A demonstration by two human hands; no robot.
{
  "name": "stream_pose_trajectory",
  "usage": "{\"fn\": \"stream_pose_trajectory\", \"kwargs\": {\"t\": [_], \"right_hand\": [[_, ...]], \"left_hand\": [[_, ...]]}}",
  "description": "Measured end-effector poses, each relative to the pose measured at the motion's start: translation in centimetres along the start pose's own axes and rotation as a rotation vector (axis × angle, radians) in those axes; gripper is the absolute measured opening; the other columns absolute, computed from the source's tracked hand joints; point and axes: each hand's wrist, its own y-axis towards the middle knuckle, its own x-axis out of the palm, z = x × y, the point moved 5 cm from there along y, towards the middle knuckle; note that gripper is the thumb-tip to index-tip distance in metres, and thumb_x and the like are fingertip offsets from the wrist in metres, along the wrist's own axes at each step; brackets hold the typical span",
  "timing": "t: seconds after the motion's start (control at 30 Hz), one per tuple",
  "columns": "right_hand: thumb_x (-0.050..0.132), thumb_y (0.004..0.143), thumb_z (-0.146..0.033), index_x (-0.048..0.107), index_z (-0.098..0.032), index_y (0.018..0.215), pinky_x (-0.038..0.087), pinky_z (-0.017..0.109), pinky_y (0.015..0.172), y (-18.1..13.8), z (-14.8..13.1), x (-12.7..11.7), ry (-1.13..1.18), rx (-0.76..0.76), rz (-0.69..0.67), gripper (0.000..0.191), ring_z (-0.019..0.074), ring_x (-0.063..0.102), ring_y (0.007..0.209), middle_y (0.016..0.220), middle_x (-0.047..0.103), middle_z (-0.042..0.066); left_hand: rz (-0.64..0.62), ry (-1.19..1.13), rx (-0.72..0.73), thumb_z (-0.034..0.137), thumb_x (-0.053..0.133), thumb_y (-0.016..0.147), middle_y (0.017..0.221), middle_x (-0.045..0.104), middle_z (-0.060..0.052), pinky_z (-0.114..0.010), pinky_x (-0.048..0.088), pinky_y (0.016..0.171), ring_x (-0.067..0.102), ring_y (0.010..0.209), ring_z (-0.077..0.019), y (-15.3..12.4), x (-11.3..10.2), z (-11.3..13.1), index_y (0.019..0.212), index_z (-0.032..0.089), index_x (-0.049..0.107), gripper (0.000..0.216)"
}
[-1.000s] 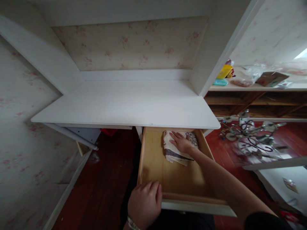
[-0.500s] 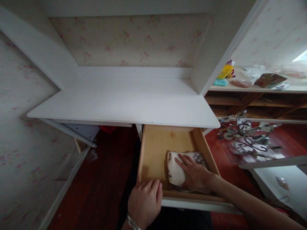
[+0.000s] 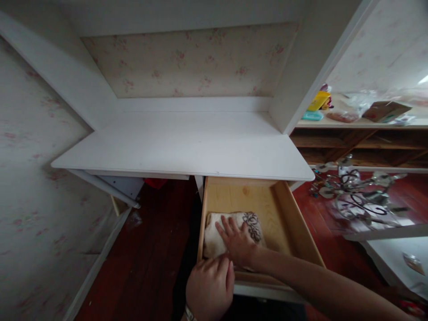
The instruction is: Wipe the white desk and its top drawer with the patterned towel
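A pulled-out wooden drawer (image 3: 277, 223) with a white front hangs below the desk top. Inside it, toward the left front, lies a folded cream cloth (image 3: 214, 236) with a dark brown pattern at its right end. My right hand (image 3: 239, 243) presses flat on the cloth, fingers spread, its forearm crossing over the drawer's front right. My left hand (image 3: 210, 285) is closed over the front edge of the drawer near its left corner, with the fingertips hidden. Part of the cloth's near side is covered by both hands.
The white desk top (image 3: 200, 147) spreads above the drawer. At right, a chandelier (image 3: 361, 191) lies on the red floor (image 3: 157, 267), before a wooden shelf unit (image 3: 321, 141) bearing bags and a brown box (image 3: 386, 110). A white board-like piece (image 3: 397, 254) stands at lower right.
My right hand has slid the cloth leftward across the drawer bottom, from the right side to the left wall. My left hand stays on the drawer's front edge. The view has shifted slightly.
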Motion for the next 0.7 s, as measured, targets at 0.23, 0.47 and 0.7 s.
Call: {"fn": "stream_pose_trajectory", "kwargs": {"t": [0.23, 0.47, 0.7], "right_hand": [[0.058, 0.071, -0.068, 0.015, -0.020, 0.153, 0.010, 0.082, 0.096, 3.9, 0.4, -1.0, 0.086, 0.015, -0.036, 0.105, 0.0490, 0.007, 0.141, 0.158, 0.000, 0.016], [0.063, 0.068, -0.044, 0.012, -0.016, 0.153, 0.009, 0.078, 0.099, 9.7, 3.6, -4.3, 0.143, 0.174, -0.019, 0.103, 0.0470, 0.008, 0.141, 0.159, 0.003, 0.017], [0.057, 0.074, -0.053, 0.008, -0.022, 0.154, 0.012, 0.066, 0.108, 11.4, 6.5, -4.8, 0.161, 0.140, 0.016, 0.099, 0.0383, 0.006, 0.144, 0.161, 0.002, 0.011]], "left_hand": [[0.052, -0.013, 0.015, 0.019, 0.048, 0.086, 0.062, 0.063, 0.000, -0.030, 0.040, 0.056, 0.061, 0.059, -0.0165, 0.1, 0.1, -0.2, 0.071, 0.024, 0.057, 0.019], [0.065, 0.044, 0.032, 0.019, 0.047, 0.087, 0.058, 0.061, 0.001, -0.029, 0.036, 0.052, 0.058, 0.053, -0.0161, 0.2, 0.0, 0.0, 0.072, 0.024, 0.058, 0.019], [0.088, 0.059, 0.011, 0.020, 0.049, 0.087, 0.058, 0.060, 0.002, -0.032, 0.035, 0.053, 0.057, 0.054, -0.0163, 0.3, -0.3, 0.0, 0.072, 0.025, 0.058, 0.018]]}}
